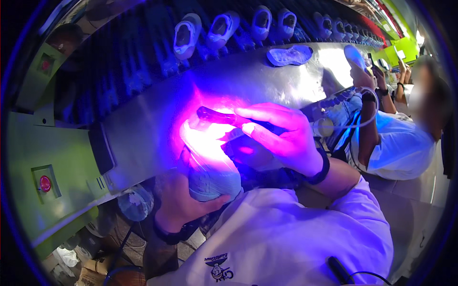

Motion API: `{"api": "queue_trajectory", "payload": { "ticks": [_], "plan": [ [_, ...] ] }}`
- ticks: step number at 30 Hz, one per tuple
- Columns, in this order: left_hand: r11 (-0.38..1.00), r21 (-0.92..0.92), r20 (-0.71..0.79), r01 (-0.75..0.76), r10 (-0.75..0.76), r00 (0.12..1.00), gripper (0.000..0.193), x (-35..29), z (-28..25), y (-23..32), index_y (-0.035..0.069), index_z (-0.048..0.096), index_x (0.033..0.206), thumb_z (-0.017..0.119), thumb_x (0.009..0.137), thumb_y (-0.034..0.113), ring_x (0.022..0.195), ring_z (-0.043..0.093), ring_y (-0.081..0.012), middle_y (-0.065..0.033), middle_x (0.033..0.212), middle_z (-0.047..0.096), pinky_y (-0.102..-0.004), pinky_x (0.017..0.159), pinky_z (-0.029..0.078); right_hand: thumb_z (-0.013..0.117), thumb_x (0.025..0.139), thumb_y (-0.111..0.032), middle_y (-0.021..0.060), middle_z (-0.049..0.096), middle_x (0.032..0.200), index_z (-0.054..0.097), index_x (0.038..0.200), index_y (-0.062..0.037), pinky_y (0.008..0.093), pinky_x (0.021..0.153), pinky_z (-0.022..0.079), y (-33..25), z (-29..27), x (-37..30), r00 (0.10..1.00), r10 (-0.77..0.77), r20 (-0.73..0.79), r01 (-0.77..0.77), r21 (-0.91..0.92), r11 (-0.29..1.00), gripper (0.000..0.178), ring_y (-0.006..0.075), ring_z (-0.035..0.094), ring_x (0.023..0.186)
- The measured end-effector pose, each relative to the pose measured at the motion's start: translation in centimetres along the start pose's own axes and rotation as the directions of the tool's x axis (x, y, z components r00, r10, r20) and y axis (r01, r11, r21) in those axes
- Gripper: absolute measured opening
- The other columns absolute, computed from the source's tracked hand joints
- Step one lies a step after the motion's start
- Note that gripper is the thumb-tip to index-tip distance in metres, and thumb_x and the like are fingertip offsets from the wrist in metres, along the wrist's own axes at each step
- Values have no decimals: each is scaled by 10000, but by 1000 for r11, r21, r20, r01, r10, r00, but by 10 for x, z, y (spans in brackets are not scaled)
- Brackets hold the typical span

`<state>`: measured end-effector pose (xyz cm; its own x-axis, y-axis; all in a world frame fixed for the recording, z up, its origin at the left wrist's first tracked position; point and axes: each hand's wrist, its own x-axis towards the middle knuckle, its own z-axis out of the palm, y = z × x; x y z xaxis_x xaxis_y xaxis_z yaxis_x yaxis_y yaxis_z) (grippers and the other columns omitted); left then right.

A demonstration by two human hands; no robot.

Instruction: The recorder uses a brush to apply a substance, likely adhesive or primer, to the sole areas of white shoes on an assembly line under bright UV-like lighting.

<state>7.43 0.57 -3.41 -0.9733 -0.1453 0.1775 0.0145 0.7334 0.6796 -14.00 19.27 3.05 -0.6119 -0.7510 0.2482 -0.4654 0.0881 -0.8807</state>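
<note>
Gripped by its rounded end in my left hand [179, 200], a light-coloured shoe upper [212, 176] is tilted upward in front of me. Pink-violet light falls on it, and glare washes out its far end. My right hand [286, 138] pinches a slim dark brush-like tool [217, 116] between thumb and fingers. The tool's head lies over the far end of the upper; the glare hides whether they touch. A loose shoe sole [289, 56] rests on the metal bench [143, 143] beyond my hands.
Several pale shoes [223, 29] stand in a row on a dark slatted rack or conveyor [138, 66] at the back. To the right a co-worker [400, 143] holds a sole [354, 58]. A green machine panel [67, 162] with a red button [45, 183] is at left.
</note>
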Motion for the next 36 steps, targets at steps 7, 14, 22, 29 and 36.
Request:
{"api": "queue_trajectory", "payload": {
  "ticks": [7, 14, 22, 29, 36],
  "plan": [
    [987, -143, -19, 79, -82, 996, 1233, -1, -11, 5, -99, 275, 1532, 952, 678, 477, 1153, 688, -366, -272, 1275, 634, -449, 977, 554, 711, 953, -84, 165, 756, 1143, 718, 1236, 22, 346, 915, 563, 0, -8, -14, 986, 101, 133, -113, 85, 990, 302, 227, 732, 1034],
    [947, -298, -56, 119, -142, 988, 1203, 1, -8, 0, -86, 236, 1555, 921, 741, 476, 1230, 638, -299, -224, 1357, 588, -422, 1025, 527, 715, 957, -99, 166, 753, 1142, 710, 1243, 30, 353, 904, 561, 6, 0, -37, 954, 260, 151, -286, 190, 939, 313, 227, 727, 1025],
    [670, -700, 3, 248, -344, 939, 1131, 17, -6, 21, -91, 204, 1569, 889, 812, 396, 1254, 603, -277, -213, 1375, 558, -410, 1041, 511, 710, 965, -103, 140, 756, 1110, 704, 1292, -28, 379, 853, 568, 24, 8, -69, 997, 63, 38, -65, 70, 995, 336, 255, 723, 987],
    [755, -602, 76, 260, -270, 960, 1121, 18, -6, 21, -77, 179, 1583, 877, 836, 385, 1264, 590, -254, -190, 1412, 527, -401, 1047, 508, 745, 923, -120, 167, 753, 1146, 725, 1233, -36, 404, 881, 573, 35, -8, -63, 997, -23, 73, 26, -43, 999, 322, 328, 733, 1021],
    [619, -732, 86, 286, -332, 939, 1137, 21, -5, 29, -76, 166, 1589, 878, 836, 392, 1265, 589, -251, -202, 1431, 510, -409, 1059, 505, 727, 927, -102, 184, 745, 1152, 719, 1234, -4, 383, 828, 587, 37, -8, -36, 989, -146, 18, 147, -93, 985, 323, 314, 740, 966]
  ]
}}
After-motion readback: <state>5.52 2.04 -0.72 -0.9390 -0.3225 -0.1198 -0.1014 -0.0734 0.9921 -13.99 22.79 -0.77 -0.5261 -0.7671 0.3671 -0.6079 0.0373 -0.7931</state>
